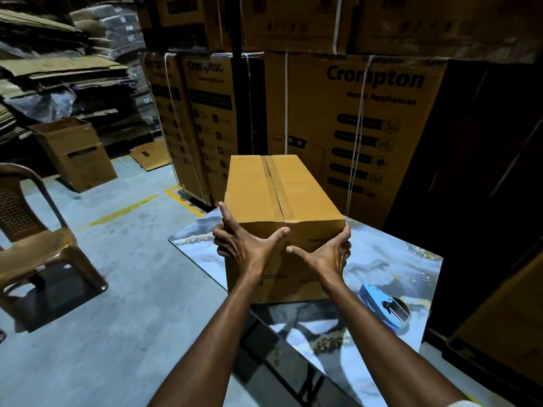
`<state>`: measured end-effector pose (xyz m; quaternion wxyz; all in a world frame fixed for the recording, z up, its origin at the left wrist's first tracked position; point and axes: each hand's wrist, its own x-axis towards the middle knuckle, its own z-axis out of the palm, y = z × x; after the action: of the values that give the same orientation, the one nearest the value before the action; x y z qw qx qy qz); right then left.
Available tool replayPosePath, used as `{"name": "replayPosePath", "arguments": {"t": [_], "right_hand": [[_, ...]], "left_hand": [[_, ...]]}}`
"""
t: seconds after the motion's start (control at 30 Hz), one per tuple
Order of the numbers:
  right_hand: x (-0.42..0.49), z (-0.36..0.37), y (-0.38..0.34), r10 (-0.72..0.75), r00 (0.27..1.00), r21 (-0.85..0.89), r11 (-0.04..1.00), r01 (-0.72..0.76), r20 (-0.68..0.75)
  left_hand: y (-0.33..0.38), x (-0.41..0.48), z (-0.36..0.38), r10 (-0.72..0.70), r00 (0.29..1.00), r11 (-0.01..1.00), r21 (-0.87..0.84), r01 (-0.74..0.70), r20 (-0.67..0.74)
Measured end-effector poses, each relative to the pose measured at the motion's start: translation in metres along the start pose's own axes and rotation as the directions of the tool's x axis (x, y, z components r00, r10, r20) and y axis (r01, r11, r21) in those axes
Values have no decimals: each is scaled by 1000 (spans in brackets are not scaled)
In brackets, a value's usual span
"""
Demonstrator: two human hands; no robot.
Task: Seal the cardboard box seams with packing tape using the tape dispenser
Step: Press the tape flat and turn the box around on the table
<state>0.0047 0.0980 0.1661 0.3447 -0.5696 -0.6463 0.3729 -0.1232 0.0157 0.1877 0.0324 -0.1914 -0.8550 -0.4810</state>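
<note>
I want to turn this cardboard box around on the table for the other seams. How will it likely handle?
The cardboard box looks stiff: flaps closed, top seam taped. It is tall on a glossy table, so it may slide easily or tip. Both hands hold its near corners, hinting at bulk; its weight is unclear.

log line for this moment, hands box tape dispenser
left hand: gripping box near-left corner | right hand: gripping near-right corner | box: on table, top seam taped | tape dispenser: on table, untouched
</note>
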Motion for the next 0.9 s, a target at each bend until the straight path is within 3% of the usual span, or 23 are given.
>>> {"name": "replayPosePath", "arguments": {"t": [0.17,0.3,0.4,0.5,0.67,0.9], "right_hand": [[-13,4,23,79,996,100,991,-84,51],[-15,4,28,53,998,73,996,-55,27],[-9,0,18,-115,990,-85,990,108,-77],[6,-2,6,-230,973,-323,918,228,33],[24,9,-6,-110,966,-523,823,220,233],[50,25,-30,0,968,-625,764,161,249]], "left_hand": [[-30,-16,3,-101,989,995,34,98,106],[-46,-22,0,-87,979,994,75,74,183],[-48,-19,-7,-57,989,994,105,42,139],[-38,-3,-10,-11,986,967,254,-32,166],[-28,22,-5,-123,908,920,390,-47,400],[-27,27,-3,-211,898,892,452,15,386]]}}
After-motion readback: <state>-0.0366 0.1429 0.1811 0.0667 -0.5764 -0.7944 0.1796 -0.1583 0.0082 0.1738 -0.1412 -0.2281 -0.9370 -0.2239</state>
